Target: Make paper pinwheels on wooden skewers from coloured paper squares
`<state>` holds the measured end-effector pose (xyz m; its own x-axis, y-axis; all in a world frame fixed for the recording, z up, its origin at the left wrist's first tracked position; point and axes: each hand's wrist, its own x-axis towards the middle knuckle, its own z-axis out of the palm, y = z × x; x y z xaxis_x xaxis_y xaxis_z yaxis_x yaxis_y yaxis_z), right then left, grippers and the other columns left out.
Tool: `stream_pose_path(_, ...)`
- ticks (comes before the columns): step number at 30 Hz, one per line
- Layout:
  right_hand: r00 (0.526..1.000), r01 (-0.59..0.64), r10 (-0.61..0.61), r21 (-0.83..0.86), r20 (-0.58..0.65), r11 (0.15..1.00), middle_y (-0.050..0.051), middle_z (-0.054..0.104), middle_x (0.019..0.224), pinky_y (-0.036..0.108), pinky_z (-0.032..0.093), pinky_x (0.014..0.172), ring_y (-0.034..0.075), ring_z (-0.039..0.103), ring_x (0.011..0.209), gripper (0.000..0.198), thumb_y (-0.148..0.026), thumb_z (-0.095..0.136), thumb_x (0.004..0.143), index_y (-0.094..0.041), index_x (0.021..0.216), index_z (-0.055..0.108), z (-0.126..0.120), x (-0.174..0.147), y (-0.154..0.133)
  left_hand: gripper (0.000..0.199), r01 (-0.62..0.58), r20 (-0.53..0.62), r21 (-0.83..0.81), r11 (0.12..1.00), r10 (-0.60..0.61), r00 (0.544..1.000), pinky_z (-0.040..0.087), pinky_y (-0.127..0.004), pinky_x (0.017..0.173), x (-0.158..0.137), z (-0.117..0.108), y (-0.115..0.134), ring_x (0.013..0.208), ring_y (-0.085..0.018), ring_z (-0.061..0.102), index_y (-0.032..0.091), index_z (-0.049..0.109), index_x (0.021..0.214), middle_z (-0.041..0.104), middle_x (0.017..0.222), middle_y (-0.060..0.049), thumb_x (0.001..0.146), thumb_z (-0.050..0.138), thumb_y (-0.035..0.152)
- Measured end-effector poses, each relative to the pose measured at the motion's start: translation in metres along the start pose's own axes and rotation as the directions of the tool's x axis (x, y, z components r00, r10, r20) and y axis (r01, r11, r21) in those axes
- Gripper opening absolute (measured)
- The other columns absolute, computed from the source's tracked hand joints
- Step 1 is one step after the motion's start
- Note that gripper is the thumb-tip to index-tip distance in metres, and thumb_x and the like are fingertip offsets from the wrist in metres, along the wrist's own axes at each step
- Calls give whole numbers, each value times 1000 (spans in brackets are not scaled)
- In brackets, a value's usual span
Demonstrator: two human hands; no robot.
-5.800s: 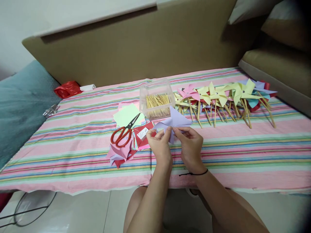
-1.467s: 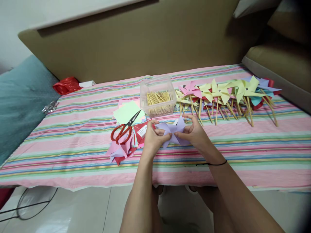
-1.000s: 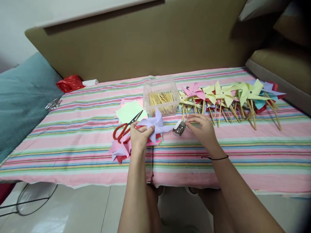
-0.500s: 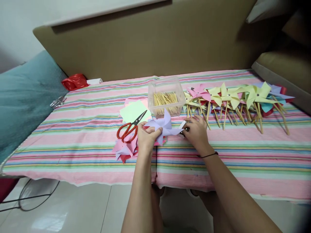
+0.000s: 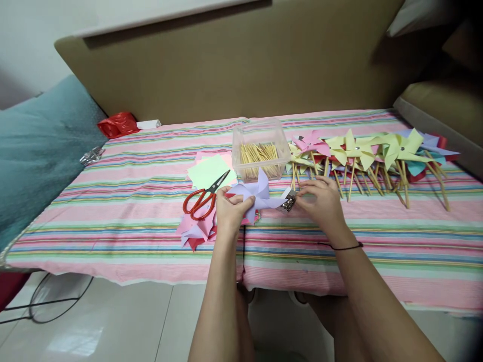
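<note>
Lavender paper pinwheel (image 5: 260,196) pinched by left hand (image 5: 229,210); to its right, thumbtack box (image 5: 289,202) flanked by right hand (image 5: 323,205), grip unclear.

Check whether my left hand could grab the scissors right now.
Probably not without letting go: your left hand pinches the purple paper pinwheel. The scissors lie close beside that hand, with nothing on top.

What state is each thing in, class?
Purple pinwheel: folded into blades.
Left hand: pinching that pinwheel.
Small box: open, metal pieces showing.
Right hand: beside that box, grip unclear.
Scissors: apparently closed.
Clear tub: open, holding sticks.
Pinwheel pile: overlapping, stick-mounted.
Green paper: lying flat.
Red plastic: crumpled.
</note>
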<state>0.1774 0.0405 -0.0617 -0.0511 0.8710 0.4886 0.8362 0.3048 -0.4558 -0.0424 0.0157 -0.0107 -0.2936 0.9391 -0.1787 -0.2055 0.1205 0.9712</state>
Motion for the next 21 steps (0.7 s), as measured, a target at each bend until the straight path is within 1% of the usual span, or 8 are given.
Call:
stream_pose_path(3,999,-36,38,-42,37,998,7,70,81,43,41,87,27,58,88,11,-18,58,69,-21,60,62,-12,-8,11,62,-3,20,1,1000,3,1000,47,-25,54,1,2,-2,48,-13,59,21,37,99,61,58,7,52,78,20)
stream_pose_path(7,972,-68,89,-101,218,993,6,66,72,37,44,74,24,59,76,12,-16,55,66,-21,55,58,-19,-20,17,63,-3,41,13,1000,2,999,47,-25,54,-1,8,-4,50,-14,61,21,37,99,63,59,5,52,78,20)
stream_pose_path(10,939,-120,128,-45,319,992,5,65,69,33,45,66,22,59,70,11,-16,55,65,-21,57,59,-21,-25,18,63,-3,60,23,1000,2,998,47,-25,55,-3,15,-5,50,-14,61,20,38,100,63,59,5,51,78,21)
stream_pose_path(12,925,-177,145,62,351,982,5,68,75,33,47,66,21,62,71,11,-17,54,69,-21,66,64,-24,-26,21,64,-4,72,29,1000,2,997,47,-24,55,-4,19,-5,50,-14,61,20,38,101,63,58,6,51,78,21)
stream_pose_path(14,921,-202,119,193,372,960,5,71,87,35,49,72,22,65,80,18,-18,52,74,-21,81,69,-27,-25,24,64,-4,93,33,999,0,996,46,-24,55,-4,23,-6,50,-13,61,20,37,100,63,58,6,52,78,21)
stream_pose_path(16,915,-174,45,293,400,940,5,72,95,38,49,78,24,65,87,24,-20,50,78,-23,91,70,-29,-23,28,62,-2,115,41,999,-2,993,45,-23,53,-5,26,-6,47,-13,59,21,35,99,63,58,6,53,77,21)
stream_pose_path(19,892,-126,-56,364,449,923,6,72,92,39,49,79,24,65,88,23,-22,50,80,-23,88,73,-29,-20,31,60,-3,135,50,999,-4,991,44,-22,51,-7,30,-8,45,-11,57,22,34,97,63,57,6,54,76,21)
stream_pose_path(21,886,-135,-59,377,459,916,5,72,86,38,50,75,24,65,82,20,-23,53,79,-23,81,73,-28,-18,32,61,0,143,47,999,-6,990,44,-22,52,-8,33,-8,46,-12,58,22,33,97,64,58,6,54,76,21)
